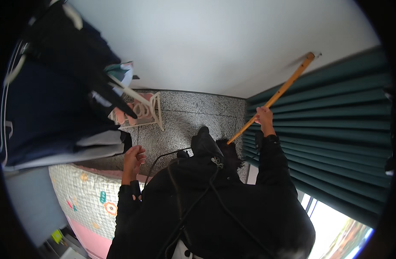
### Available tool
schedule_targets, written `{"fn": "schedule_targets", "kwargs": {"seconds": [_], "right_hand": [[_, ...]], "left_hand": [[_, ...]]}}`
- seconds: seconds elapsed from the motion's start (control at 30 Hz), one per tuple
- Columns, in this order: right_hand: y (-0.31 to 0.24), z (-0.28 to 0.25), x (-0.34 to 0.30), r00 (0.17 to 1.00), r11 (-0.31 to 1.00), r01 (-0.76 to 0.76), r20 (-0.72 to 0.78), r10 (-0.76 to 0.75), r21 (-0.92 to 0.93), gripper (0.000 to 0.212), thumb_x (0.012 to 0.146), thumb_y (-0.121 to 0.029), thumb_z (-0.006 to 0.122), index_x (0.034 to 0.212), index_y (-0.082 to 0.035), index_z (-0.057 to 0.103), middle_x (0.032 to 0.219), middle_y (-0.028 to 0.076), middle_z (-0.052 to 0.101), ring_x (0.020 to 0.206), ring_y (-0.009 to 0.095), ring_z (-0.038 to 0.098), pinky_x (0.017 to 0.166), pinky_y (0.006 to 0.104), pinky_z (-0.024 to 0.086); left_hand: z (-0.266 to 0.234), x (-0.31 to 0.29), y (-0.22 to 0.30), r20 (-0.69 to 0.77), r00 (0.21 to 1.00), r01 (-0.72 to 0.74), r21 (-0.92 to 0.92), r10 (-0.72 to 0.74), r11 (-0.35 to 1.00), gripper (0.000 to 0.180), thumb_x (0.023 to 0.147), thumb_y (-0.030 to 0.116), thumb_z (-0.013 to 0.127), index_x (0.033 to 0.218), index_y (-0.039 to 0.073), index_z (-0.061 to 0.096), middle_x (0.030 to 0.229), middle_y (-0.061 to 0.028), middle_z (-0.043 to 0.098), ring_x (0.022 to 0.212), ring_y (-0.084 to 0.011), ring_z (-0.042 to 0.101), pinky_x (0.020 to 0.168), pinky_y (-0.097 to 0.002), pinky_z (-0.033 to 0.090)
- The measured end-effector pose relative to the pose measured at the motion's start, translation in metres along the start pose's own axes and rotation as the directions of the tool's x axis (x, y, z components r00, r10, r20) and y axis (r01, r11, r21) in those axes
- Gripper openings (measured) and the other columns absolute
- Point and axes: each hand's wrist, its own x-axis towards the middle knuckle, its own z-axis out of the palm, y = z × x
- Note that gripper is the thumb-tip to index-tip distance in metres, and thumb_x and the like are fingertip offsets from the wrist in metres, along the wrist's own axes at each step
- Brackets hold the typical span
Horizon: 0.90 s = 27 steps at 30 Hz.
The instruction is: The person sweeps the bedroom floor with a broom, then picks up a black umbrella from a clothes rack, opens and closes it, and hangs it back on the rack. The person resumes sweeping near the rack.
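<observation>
My right hand [264, 118] is closed round the yellowish wooden handle of a broom [288, 84]. The handle slants from near the white wall down toward the floor by my feet. At its lower end is a dark, bristly head [230, 156], partly hidden by my clothing. On the other side, my left hand [134, 159] hangs in the air with loosely bent fingers and holds nothing. It is nearest to the hanging dark clothes and the edge of the bed.
Dark clothes [47, 103] hang on a rack at the left. Beyond my left hand, a pale rack [157, 110] with pinkish things stands on the speckled grey floor [193, 103]. A bed with a patterned cover [83, 190] lies at lower left. Green curtains [336, 116] line the right side.
</observation>
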Motion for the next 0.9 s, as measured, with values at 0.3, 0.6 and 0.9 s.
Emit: {"fn": "schedule_targets", "kwargs": {"seconds": [0.3, 0.6, 0.9], "right_hand": [[0.052, -0.058, 0.151, 0.955, 0.913, 0.295, -0.047, -0.294, 0.282, 0.080, 0.095, -0.015, 0.075, 0.160, -0.003, 0.030, 0.153, 0.014, 0.045, 0.136, 0.025, 0.050, 0.113, 0.0386, 0.042], [0.073, -0.050, 0.239, 0.958, 0.956, 0.205, -0.157, -0.240, -0.209, 0.029, 0.098, -0.024, 0.066, 0.079, -0.003, 0.057, 0.077, 0.006, 0.057, 0.073, 0.021, 0.049, 0.073, 0.0454, 0.042], [0.033, 0.011, 0.108, 0.987, 0.960, 0.145, -0.096, -0.125, 0.240, 0.028, 0.098, -0.022, 0.068, 0.079, -0.007, 0.054, 0.078, 0.003, 0.049, 0.075, 0.018, 0.045, 0.074, 0.0412, 0.039]], "left_hand": [[0.127, 0.030, 0.073, 0.044, 0.999, -0.016, 0.268, 0.005, 0.963, 0.028, 0.101, 0.031, 0.065, 0.114, 0.007, 0.065, 0.098, -0.0064, 0.072, 0.072, -0.0158, 0.069, 0.056, -0.0309, 0.053], [0.157, 0.019, 0.106, -0.027, 0.992, -0.114, 0.191, 0.121, 0.975, 0.036, 0.098, 0.031, 0.069, 0.122, 0.004, 0.063, 0.105, -0.0076, 0.070, 0.076, -0.0176, 0.070, 0.057, -0.0306, 0.054], [0.099, 0.029, 0.129, -0.196, 0.959, -0.186, 0.113, 0.205, 0.976, 0.036, 0.098, 0.027, 0.070, 0.127, 0.007, 0.060, 0.108, -0.0063, 0.067, 0.076, -0.0188, 0.070, 0.055, -0.0314, 0.054]]}}
